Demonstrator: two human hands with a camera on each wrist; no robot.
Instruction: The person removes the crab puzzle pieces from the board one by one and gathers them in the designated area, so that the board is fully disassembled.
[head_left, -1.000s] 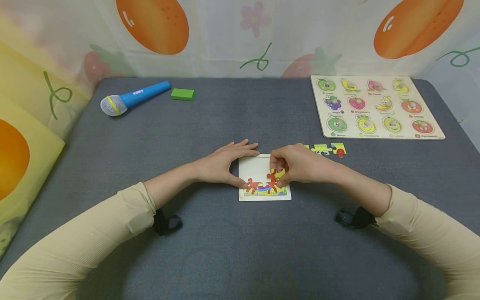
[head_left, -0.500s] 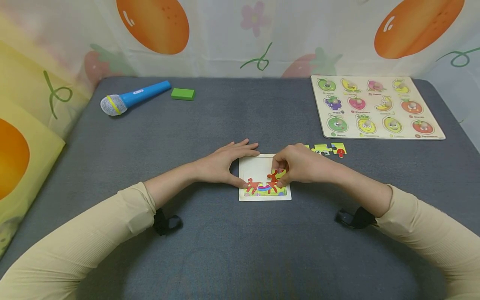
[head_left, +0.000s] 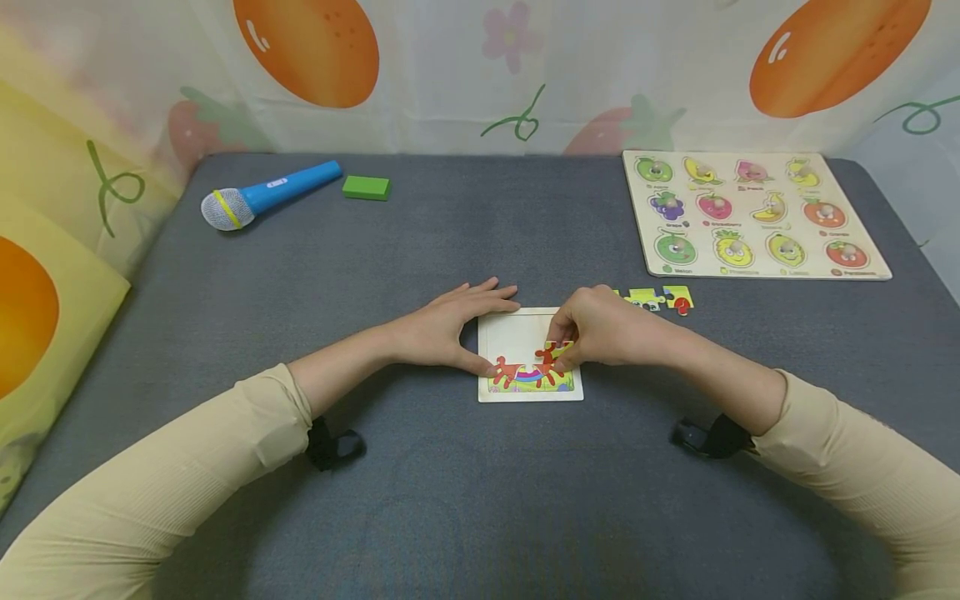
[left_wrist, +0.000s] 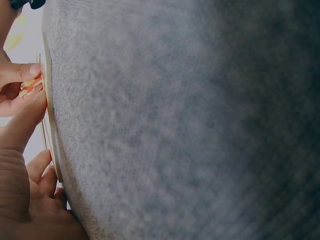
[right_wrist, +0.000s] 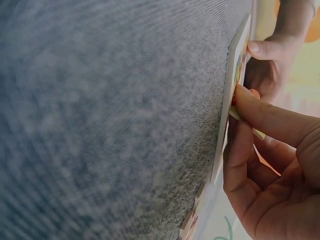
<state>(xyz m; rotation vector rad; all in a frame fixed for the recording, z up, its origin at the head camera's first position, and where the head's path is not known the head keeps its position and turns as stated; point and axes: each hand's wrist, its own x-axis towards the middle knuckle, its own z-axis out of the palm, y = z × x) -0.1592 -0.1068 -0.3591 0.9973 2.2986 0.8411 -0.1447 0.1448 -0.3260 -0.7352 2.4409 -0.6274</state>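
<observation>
Bracing the tray (head_left: 513, 333) with your left hand (head_left: 442, 329), thumb and fingers apart at its left side, likely stops it sliding. Your right hand (head_left: 603, 325) pinches the red-and-yellow piece (head_left: 551, 356) over the tray's right side, probably for alignment; loose pieces (head_left: 643, 297) lie just beyond, handy.
</observation>
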